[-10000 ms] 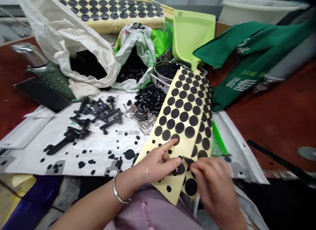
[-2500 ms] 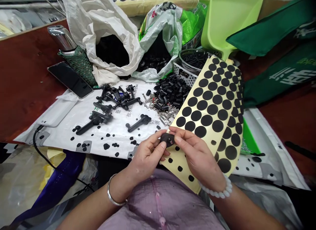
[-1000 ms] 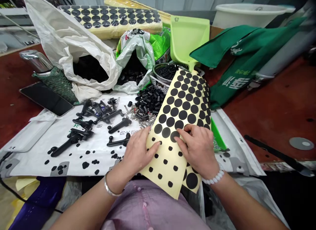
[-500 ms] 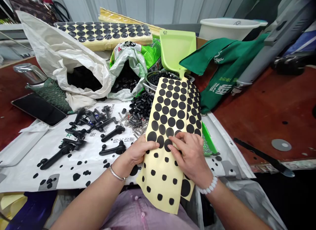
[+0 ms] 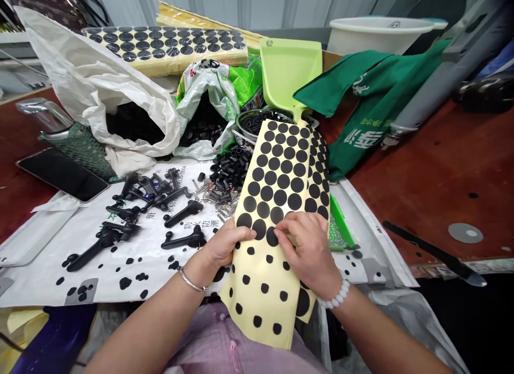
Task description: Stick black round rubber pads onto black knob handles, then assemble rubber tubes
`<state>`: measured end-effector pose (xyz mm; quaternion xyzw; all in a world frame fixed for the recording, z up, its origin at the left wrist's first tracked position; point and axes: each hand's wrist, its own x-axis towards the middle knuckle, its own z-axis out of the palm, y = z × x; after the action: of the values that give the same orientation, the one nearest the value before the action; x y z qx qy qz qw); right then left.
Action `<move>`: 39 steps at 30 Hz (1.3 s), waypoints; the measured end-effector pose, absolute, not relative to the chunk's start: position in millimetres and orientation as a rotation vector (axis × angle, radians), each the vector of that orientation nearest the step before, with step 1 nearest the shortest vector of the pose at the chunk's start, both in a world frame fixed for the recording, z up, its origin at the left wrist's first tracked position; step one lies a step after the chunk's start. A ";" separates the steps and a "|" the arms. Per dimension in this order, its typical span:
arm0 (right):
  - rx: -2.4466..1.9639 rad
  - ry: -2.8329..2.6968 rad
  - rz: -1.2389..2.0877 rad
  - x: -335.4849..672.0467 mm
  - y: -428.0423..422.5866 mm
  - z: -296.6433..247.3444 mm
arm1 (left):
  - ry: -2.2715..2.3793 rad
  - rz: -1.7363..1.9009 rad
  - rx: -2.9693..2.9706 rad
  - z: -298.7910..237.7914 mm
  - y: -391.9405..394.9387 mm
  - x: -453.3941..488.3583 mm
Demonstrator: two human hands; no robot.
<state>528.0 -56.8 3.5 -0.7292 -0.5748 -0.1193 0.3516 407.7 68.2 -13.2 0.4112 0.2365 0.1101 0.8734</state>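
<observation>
A cream backing sheet (image 5: 277, 288) with rows of black round stickers (image 5: 263, 209) hangs from the table edge over my lap. Its upper part bears full discs; on the lower part only small dark rounded squares show. My left hand (image 5: 225, 244) grips the sheet's left edge, thumb on top, fingers hidden beneath. My right hand (image 5: 307, 251) pinches with thumb and forefinger at the edge of a disc in the lowest full row. Under this sheet lies a second sticker sheet (image 5: 317, 173). Left of my hands are several black handles (image 5: 184, 238) on the white covering.
Black caps (image 5: 229, 167) and small metal pins (image 5: 225, 202) lie heaped beside the sheet. Behind stand a white sack (image 5: 148, 111), a green-white bag (image 5: 225, 106) and a green dustpan (image 5: 291, 74). A phone (image 5: 62, 173) lies left. On the right are a green cloth bag (image 5: 361, 127) and tray (image 5: 341, 224).
The fingers of my right hand have drawn together into a pinch at the disc's edge. My left hand keeps its hold, and the whole view has shifted slightly.
</observation>
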 end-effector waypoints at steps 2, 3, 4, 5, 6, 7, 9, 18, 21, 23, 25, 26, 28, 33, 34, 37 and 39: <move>-1.893 -1.524 -0.370 518.7 -59.4 1.3 | 0.547 0.239 0.859 -14.2 69.3 408.6; -1.889 -1.553 -0.379 512.5 -62.3 0.4 | 0.563 0.250 0.862 -14.6 69.7 409.2; -1.877 -1.586 -0.373 506.0 -66.4 -0.1 | 0.569 0.262 0.866 -14.9 70.0 409.7; -1.857 -1.620 -0.352 499.8 -71.3 0.1 | 0.569 0.273 0.872 -15.0 69.9 410.2; -1.834 -1.648 -0.322 494.8 -76.7 1.1 | 0.568 0.282 0.881 -14.8 69.5 410.8; -1.808 -1.666 -0.288 491.5 -82.4 2.9 | 0.567 0.288 0.893 -14.4 68.9 411.1; -1.758 -1.683 -0.208 491.7 -92.9 7.9 | 0.560 0.298 0.930 -13.0 67.7 410.9; -1.692 -1.443 -0.092 523.3 -103.6 3.1 | 1.040 0.687 2.163 -3.5 117.8 358.0; -1.661 -1.395 -0.046 518.4 -99.5 0.8 | 1.278 0.586 2.526 -1.8 145.5 335.7; -1.644 -1.376 -0.017 514.6 -95.9 1.3 | 1.288 0.502 2.546 -3.2 156.7 327.9; -1.635 -1.366 0.002 512.3 -92.7 1.7 | 1.265 0.432 2.560 -4.7 160.6 323.8; -1.635 -1.364 0.005 511.8 -91.6 1.5 | 1.243 0.408 2.565 -4.7 160.2 322.0; -1.643 -1.363 0.011 512.2 -90.6 -0.1 | 1.170 0.368 2.571 -2.4 157.4 317.9; -1.684 -1.349 0.028 514.7 -91.0 -6.0 | 1.120 0.416 2.558 10.2 163.7 308.9; -1.686 -1.344 0.033 514.3 -90.9 -6.2 | 1.169 0.469 2.552 11.3 170.0 309.4; -1.673 -1.327 0.044 510.3 -89.7 -4.1 | 1.288 0.600 2.521 7.4 194.2 316.3; -1.655 -1.323 0.044 506.6 -89.1 -2.0 | 1.304 0.634 2.478 0.4 208.9 322.6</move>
<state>506.6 -89.1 -2.0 -0.6811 -0.5445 0.0181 0.4892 322.6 208.9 0.4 0.8551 0.4502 0.2189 0.1348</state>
